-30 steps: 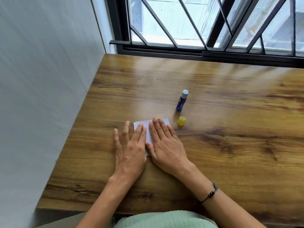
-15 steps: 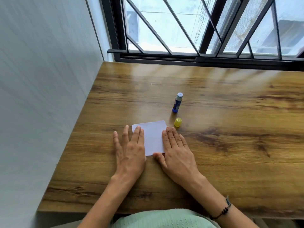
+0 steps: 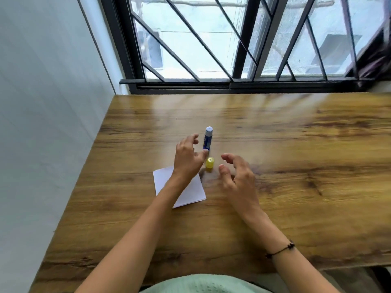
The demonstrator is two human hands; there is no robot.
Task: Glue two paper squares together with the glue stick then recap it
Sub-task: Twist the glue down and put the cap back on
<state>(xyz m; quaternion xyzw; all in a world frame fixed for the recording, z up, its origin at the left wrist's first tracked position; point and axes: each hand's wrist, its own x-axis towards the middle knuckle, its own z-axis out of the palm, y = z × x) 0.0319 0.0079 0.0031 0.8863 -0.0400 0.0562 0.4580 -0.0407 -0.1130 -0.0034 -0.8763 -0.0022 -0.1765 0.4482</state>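
A blue glue stick [image 3: 208, 138] stands upright and uncapped on the wooden table [image 3: 296, 166]. Its yellow cap [image 3: 209, 163] sits on the table just in front of it. The white paper squares [image 3: 191, 192] lie stacked at the left, partly under my left forearm. My left hand [image 3: 188, 158] hovers with fingers spread right beside the glue stick, thumb near its base, holding nothing. Just right of the cap, my right hand [image 3: 236, 174] is open, its fingers curled and apart.
A white wall [image 3: 46, 123] runs along the table's left edge. A barred window [image 3: 232, 43] stands behind the far edge. The table's front edge is near my body.
Both hands have lifted off the paper and moved forward, the left to the glue stick, the right to the cap. The paper stays where it lay.
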